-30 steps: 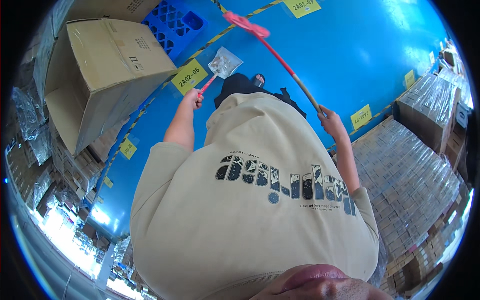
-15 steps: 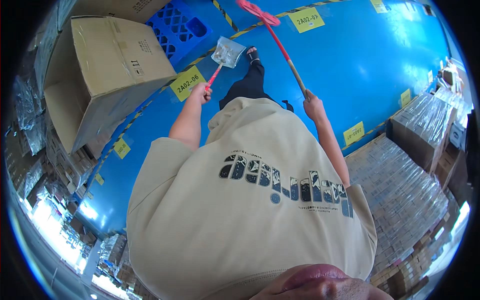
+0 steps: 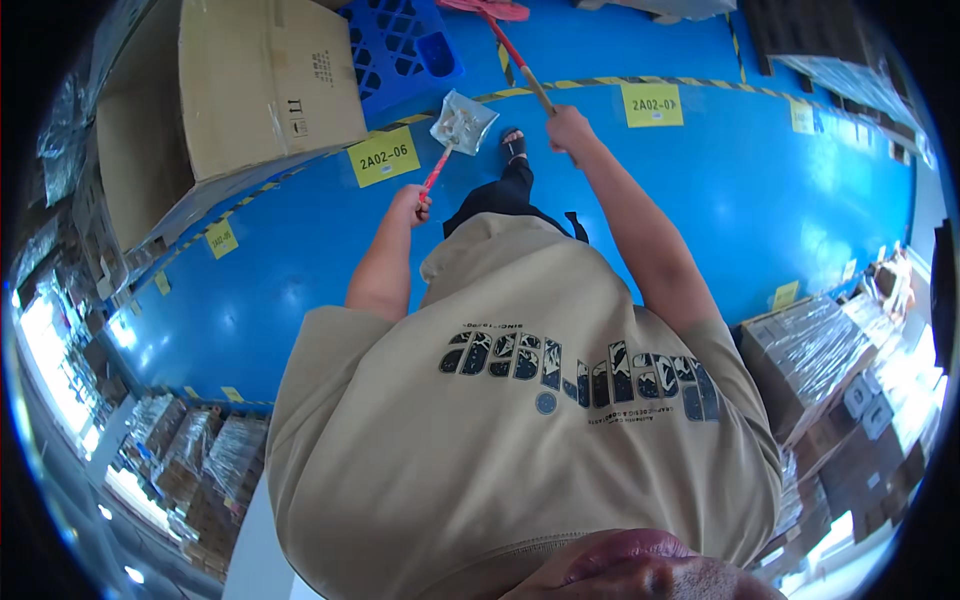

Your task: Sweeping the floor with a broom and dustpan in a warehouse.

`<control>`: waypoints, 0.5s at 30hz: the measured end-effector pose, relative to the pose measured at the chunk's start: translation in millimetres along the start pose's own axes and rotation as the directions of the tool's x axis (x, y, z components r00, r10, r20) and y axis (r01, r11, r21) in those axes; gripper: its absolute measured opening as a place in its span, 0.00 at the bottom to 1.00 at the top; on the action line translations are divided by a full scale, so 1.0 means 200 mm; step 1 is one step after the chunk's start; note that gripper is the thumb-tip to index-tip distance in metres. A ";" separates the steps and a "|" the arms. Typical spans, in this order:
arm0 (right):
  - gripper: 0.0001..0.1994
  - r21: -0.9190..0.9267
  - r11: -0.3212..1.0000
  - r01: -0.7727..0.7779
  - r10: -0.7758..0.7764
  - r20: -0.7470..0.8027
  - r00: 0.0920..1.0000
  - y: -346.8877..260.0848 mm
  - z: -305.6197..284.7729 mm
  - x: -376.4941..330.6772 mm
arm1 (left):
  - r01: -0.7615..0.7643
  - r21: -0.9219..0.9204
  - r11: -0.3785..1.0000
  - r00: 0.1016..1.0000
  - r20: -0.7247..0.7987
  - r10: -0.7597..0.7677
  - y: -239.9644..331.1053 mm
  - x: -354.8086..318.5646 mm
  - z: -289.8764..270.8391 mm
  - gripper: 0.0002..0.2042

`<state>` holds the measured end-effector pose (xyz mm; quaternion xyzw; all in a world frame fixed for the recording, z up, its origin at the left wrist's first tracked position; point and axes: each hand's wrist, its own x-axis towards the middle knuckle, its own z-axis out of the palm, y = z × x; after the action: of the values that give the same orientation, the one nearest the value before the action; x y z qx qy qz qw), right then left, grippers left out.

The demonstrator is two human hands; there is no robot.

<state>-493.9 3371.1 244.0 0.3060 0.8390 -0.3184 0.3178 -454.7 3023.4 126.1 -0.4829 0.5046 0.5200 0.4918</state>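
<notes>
My left hand (image 3: 413, 204) is wrapped around the red and pink handle of a dustpan (image 3: 478, 125). The pan is pale and greyish, with some light debris in it, and lies ahead of my left hand, close to my sandalled foot (image 3: 513, 145). In my right hand (image 3: 572, 133) is the wooden-coloured lower end of a broom's (image 3: 510, 50) stick. That stick turns red farther up and runs away to the pink-red broom head at the top edge, partly cut off, beside the blue pallet (image 3: 440, 55).
A large open cardboard box (image 3: 270, 90) stands at the left, beside the blue plastic pallet. Yellow floor labels (image 3: 652, 104) and black-and-yellow tape mark the blue floor (image 3: 760, 190). Wrapped carton stacks (image 3: 815, 355) line the right side, with more at lower left.
My right arm has stretched forward and to the left, carrying the broom farther away so its head now meets the top edge. The view has turned; the dustpan stays near my foot.
</notes>
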 end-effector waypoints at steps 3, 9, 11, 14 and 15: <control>0.18 0.005 0.999 -0.046 0.044 0.202 0.978 -0.23 0.04 0.10 | 0.023 -0.036 0.999 1.000 0.021 -0.022 -0.04 0.00 0.00 0.05; 0.18 -0.522 0.808 0.273 -0.193 0.203 0.960 -0.18 0.23 0.03 | 0.053 -0.071 0.996 0.998 0.039 -0.051 -0.06 -0.04 0.06 0.05; 0.24 -0.404 0.914 0.022 0.000 0.054 0.999 -0.13 0.19 -0.05 | 0.057 -0.071 0.996 0.998 0.030 -0.055 -0.02 -0.05 0.07 0.05; 0.29 -0.642 0.762 0.085 -0.024 0.103 0.994 0.15 0.10 -0.08 | 0.059 -0.037 0.998 0.998 0.031 -0.058 0.08 -0.07 0.11 0.05; 0.29 -0.684 0.720 0.114 -0.038 0.126 0.991 0.29 0.06 -0.14 | 0.078 -0.046 0.996 0.997 0.031 -0.077 0.03 -0.07 0.13 0.04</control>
<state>-430.8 3389.2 237.5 0.1143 0.8915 -0.0117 0.4382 -460.4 3049.0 141.7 -0.5058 0.4659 0.5192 0.5075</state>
